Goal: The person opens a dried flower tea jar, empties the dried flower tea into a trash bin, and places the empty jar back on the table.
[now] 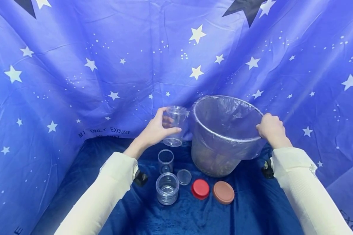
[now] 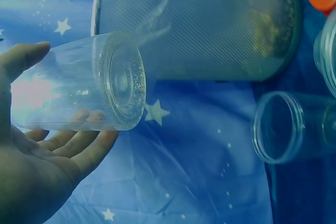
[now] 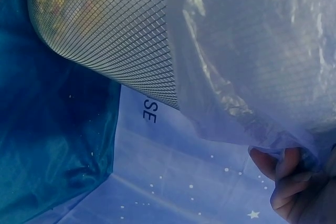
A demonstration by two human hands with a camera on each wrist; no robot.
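A clear plastic cup [image 1: 177,125] is held upright in my left hand [image 1: 157,129], thumb on the near side and fingers round the back. The left wrist view shows the cup's ridged base [image 2: 125,81] close up. Just right of it stands a mesh wastebasket [image 1: 213,156], lined with a thin translucent bag [image 1: 232,114] folded over its rim. My right hand [image 1: 272,130] grips the basket's right rim with the bag. In the right wrist view the fingertips [image 3: 287,163] pinch the bag's edge. Something yellowish shows dimly through the mesh at the bottom.
Near the basket, on dark blue cloth [image 1: 129,209], stand a clear tumbler [image 1: 165,161] and a clear jar [image 1: 167,189]. A clear lid [image 1: 184,177], a red lid [image 1: 200,189] and a brown lid [image 1: 223,192] lie beside them. Star-printed blue fabric [image 1: 153,49] hangs behind.
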